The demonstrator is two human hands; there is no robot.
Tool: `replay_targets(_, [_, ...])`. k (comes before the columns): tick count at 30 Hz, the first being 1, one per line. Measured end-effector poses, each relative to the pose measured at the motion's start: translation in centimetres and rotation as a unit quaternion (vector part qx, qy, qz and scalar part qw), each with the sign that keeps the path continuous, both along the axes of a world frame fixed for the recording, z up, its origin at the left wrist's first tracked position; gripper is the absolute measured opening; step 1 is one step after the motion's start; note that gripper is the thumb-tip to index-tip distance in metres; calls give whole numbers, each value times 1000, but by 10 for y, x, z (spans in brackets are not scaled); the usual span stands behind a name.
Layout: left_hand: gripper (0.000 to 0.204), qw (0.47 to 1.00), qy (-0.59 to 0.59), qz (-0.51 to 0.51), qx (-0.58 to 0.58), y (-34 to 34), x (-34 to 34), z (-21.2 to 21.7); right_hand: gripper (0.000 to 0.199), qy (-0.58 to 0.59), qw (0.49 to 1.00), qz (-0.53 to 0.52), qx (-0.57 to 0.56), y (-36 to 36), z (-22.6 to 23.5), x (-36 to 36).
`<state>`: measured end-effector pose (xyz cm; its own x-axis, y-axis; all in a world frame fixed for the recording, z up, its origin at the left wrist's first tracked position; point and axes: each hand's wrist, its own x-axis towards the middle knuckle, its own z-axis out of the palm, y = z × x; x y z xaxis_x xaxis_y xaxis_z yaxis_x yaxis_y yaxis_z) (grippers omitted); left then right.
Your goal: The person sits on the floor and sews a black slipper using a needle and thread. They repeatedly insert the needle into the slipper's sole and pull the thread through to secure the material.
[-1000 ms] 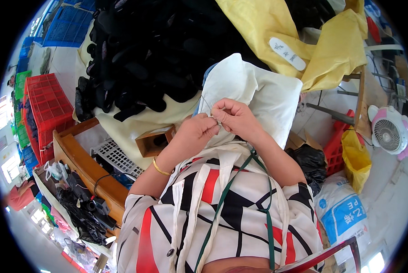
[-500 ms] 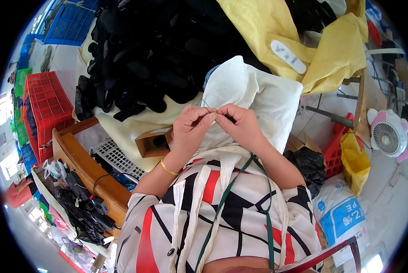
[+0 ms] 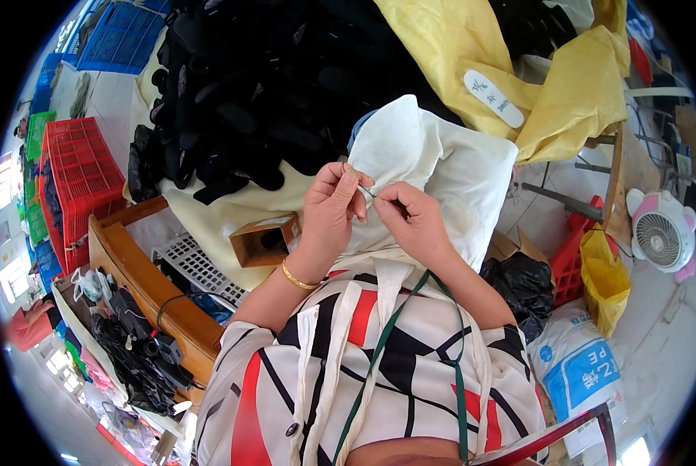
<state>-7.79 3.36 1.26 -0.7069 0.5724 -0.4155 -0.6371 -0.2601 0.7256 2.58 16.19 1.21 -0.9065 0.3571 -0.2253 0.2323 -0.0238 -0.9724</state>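
Over the white cloth (image 3: 464, 182) on my lap, my two hands pinch a thin dark strand (image 3: 368, 191) that spans the small gap between their fingertips. Whether it is thread or thin wire I cannot tell. My left hand (image 3: 331, 216), with a gold bracelet (image 3: 296, 278) at its wrist, is closed with thumb and forefinger pressed together. Thumb and forefinger of my right hand (image 3: 412, 223) grip the strand's other end, a little lower. Beyond the cloth lies a big heap of black shoe-like pieces (image 3: 239, 119).
A white insole (image 3: 493, 99) rests on yellow sheeting (image 3: 553, 101) at the far right. To my left are an open cardboard box (image 3: 251, 247), a wooden drawer unit (image 3: 142, 283) and a red crate (image 3: 84, 182). A fan (image 3: 664, 233) and a black bag (image 3: 522, 287) are at right.
My hands have drawn slightly apart, and the dark strand now shows between them. The left hand has turned, its fingertips higher; the right hand has come a bit lower.
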Motion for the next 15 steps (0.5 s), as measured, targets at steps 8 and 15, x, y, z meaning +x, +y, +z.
replay_targets(8, [10,999,18,-36,0,-1,-5,-2,7,64,988,9,141,2,7,-3])
replay_targets(15, [12,992,50,-92,-73,-1,-9,-4,8,106,937,33,331,4,-3,-5])
